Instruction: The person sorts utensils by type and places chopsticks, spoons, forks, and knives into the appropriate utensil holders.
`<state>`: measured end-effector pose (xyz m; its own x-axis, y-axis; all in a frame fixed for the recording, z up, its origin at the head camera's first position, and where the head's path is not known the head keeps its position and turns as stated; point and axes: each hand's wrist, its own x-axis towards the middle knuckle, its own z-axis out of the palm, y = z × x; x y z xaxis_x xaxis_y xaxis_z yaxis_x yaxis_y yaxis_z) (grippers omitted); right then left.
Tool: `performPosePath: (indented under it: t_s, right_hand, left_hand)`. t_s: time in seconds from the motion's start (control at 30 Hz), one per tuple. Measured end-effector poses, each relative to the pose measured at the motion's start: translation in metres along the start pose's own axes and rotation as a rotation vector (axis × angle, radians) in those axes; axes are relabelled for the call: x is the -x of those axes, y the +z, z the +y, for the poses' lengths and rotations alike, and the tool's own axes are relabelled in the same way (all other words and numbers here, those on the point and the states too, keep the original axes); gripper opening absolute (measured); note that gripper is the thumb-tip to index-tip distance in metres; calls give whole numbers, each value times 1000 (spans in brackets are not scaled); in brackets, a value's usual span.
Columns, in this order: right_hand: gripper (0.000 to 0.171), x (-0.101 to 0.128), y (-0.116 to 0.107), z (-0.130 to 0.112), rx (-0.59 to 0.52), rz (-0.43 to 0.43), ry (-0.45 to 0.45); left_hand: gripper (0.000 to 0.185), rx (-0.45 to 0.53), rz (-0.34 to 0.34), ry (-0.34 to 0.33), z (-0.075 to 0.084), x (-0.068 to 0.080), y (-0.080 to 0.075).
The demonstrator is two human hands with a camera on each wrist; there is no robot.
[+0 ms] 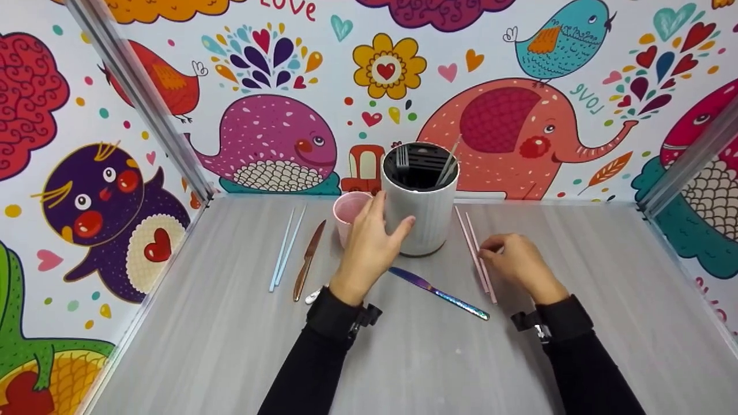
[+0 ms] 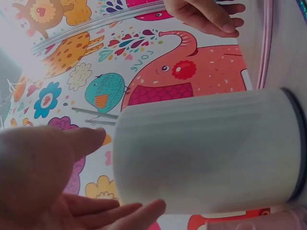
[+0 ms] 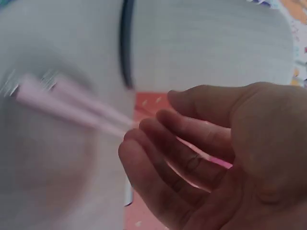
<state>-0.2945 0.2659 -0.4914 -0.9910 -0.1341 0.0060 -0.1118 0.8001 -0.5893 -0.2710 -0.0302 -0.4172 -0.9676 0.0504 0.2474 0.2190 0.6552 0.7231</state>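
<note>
A white ribbed utensil holder (image 1: 420, 222) stands upright at the back of the table, its black inside holding a fork (image 1: 402, 158) and a thin metal utensil. My left hand (image 1: 369, 242) is at the holder's near left side, thumb and fingers spread with nothing between them. Just behind those fingers stands a pink cup (image 1: 349, 206). To the right, a pair of pink chopsticks (image 1: 471, 248) lies on the table. My right hand (image 1: 519, 262) hovers at the chopsticks, fingers loosely bent; in the right wrist view the palm holds nothing and the chopsticks (image 3: 53, 100) lie beyond the fingertips.
Light blue chopsticks (image 1: 282, 250) and a copper knife (image 1: 308, 259) lie on the left. A rainbow-coloured knife (image 1: 441, 293) lies in front of the holder. A small whitish end of something (image 1: 313, 296) shows beside my left wrist. Patterned walls (image 1: 277, 144) enclose the table.
</note>
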Motion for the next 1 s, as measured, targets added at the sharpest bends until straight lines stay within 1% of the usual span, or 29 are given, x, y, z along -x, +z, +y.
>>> performPosePath:
  t_s: [0.1,0.17,0.3,0.4,0.47,0.6,0.73,0.77,0.9,1.0]
  right_hand:
    - [20,-2,5,12,15,-20,30]
    - [19,-5,10,18,29,-9,17]
    - [14,-9,20,25,80,56,-51]
    - [12,-11,23,25,101,75,-75]
    - [12,-12,24,24,95,65,-75]
    - [11,-13,22,22,103,55,-64]
    - [10,-15,21,21,115,52,-41]
    - [12,-15,21,21,117,49,-37]
    - [27,-15,21,24,142,34,-4]
    - [31,-14,21,28,153,33,26]
  left_hand:
    - [84,-15,-19,-26,-2,-1,8]
    - [85,-26,-24,-30,-4,0,13]
    - [85,-52,-24,-34,-5,0,20]
    - [85,-63,-21,-41,-6,-1,21]
    - [85,-62,-20,-49,-6,-1,21]
    - [86,-63,-25,-56,-7,-3,20]
    - [86,-88,-24,-48,-8,-5,22]
    - [86,-95,-19,-45,-8,-5,23]
    - [86,-100,-18,-53,-8,-6,25]
    - [87,-91,-28,-63,-7,-6,26]
